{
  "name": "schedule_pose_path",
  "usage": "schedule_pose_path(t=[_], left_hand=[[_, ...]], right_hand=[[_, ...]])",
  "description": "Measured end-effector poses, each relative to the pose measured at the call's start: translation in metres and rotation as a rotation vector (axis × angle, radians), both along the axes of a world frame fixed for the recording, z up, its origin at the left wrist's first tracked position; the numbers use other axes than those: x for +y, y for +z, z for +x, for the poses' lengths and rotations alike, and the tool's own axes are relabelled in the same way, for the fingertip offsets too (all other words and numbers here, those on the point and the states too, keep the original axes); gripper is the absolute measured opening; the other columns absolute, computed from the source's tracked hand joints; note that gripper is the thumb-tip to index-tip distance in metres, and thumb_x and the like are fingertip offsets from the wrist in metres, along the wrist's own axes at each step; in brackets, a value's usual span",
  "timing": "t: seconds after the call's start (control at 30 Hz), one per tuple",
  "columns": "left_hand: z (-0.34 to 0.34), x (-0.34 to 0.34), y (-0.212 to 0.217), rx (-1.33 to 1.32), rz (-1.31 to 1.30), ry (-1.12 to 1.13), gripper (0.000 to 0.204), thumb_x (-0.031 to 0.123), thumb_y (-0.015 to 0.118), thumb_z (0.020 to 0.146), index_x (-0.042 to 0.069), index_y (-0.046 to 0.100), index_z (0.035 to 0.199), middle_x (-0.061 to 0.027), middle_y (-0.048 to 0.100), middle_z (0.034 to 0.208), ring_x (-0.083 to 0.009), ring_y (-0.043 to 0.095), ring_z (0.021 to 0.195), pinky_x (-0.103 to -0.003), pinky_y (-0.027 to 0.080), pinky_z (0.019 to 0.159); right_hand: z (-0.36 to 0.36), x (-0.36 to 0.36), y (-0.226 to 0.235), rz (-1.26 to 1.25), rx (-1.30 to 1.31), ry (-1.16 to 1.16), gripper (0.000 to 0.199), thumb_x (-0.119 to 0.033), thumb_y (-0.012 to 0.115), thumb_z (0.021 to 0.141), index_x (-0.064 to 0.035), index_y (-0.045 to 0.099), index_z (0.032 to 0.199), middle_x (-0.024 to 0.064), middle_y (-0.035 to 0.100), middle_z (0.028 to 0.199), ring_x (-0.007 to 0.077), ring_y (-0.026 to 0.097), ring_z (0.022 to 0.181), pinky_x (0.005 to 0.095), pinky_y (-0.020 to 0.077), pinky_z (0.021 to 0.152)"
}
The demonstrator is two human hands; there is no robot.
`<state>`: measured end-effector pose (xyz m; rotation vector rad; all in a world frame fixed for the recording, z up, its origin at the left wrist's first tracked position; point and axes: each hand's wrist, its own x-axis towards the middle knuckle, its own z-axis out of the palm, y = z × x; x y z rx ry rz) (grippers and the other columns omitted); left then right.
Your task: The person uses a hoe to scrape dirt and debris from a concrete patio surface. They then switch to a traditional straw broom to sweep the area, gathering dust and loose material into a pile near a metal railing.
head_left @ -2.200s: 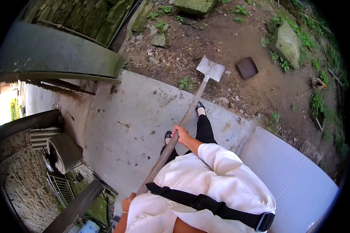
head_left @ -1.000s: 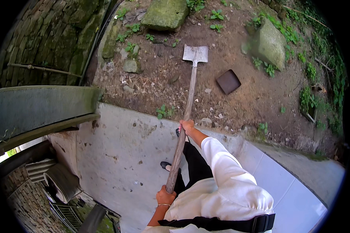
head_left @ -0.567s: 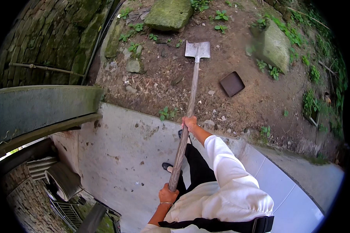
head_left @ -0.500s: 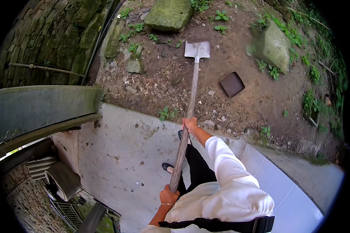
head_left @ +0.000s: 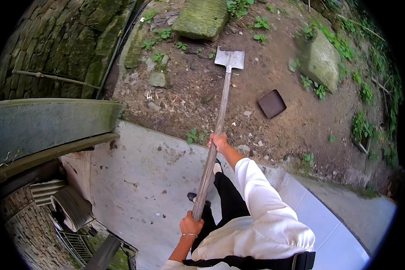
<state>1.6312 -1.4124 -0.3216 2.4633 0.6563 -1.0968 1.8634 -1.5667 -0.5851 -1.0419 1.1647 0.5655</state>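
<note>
A: Shovel (head_left: 216, 130) — where?
B: Blade flat on the dirt (head_left: 265, 135) just below the mossy slab (head_left: 201, 17), long wooden handle running back down to the person
A: Hands?
B: Right hand (head_left: 218, 141) wrapped round the handle mid-shaft, fingers closed on it. Left hand (head_left: 191, 223) gripping the butt end, fingers closed too, bangle on the wrist
A: Around it?
B: Dark square tile (head_left: 271, 103) on the dirt right of the shaft, apart from it. Big stone (head_left: 321, 58) farther right. Small weeds near the blade. Person stands on the concrete ledge (head_left: 139, 180), stone wall (head_left: 54, 45) to the left
</note>
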Motion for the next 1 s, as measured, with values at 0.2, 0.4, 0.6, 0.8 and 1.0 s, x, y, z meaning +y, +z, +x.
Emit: schedule_pose_path(t=[0.2,0.4,0.6,0.8,1.0], left_hand=[[0.038,-0.005,-0.011,-0.031,-0.081,0.019,0.037,0.022,0.063,0.056,0.0,0.053,0.083,-0.023,0.058,0.07,-0.0399,0.057,0.068,-0.043,0.047,0.064],[0.084,-0.013,-0.006,-0.068,-0.142,0.017,0.039,0.023,0.064,0.056,-0.003,0.053,0.083,-0.0241,0.058,0.071,-0.0401,0.056,0.07,-0.042,0.046,0.065],[0.126,-0.013,-0.001,-0.056,-0.193,-0.011,0.044,0.022,0.063,0.058,-0.004,0.052,0.091,-0.0246,0.059,0.075,-0.0398,0.057,0.073,-0.043,0.046,0.069],[0.168,0.012,0.017,-0.048,-0.114,-0.075,0.044,0.022,0.063,0.058,-0.004,0.053,0.092,-0.025,0.058,0.078,-0.0384,0.057,0.076,-0.042,0.046,0.07],[0.19,0.018,0.002,-0.103,-0.101,-0.088,0.042,0.022,0.064,0.057,-0.004,0.054,0.088,-0.0248,0.058,0.078,-0.0377,0.057,0.077,-0.041,0.045,0.07]], right_hand=[[0.04,-0.018,-0.011,-0.063,-0.018,0.064,0.01,0.001,0.053,0.07,0.0045,0.047,0.063,0.0117,0.047,0.05,0.0211,0.049,0.04,0.0345,0.0434,0.034],[0.081,-0.029,0.004,-0.045,-0.104,0.037,0.008,0.002,0.053,0.07,0.0055,0.047,0.066,0.0126,0.049,0.053,0.0209,0.05,0.04,0.0346,0.0456,0.035],[0.106,-0.022,0.043,-0.036,-0.161,-0.066,0.011,0.002,0.054,0.07,0.0062,0.045,0.074,0.0115,0.048,0.055,0.021,0.051,0.042,0.0338,0.0464,0.035],[0.135,0.0,0.031,0.008,-0.184,-0.105,0.011,0.002,0.055,0.07,0.006,0.044,0.072,0.0111,0.048,0.054,0.0197,0.05,0.042,0.033,0.0456,0.034],[0.162,0.004,0.017,-0.044,-0.178,-0.068,0.007,0.002,0.053,0.069,0.0072,0.048,0.067,0.0118,0.048,0.052,0.0206,0.05,0.039,0.034,0.0458,0.035]])
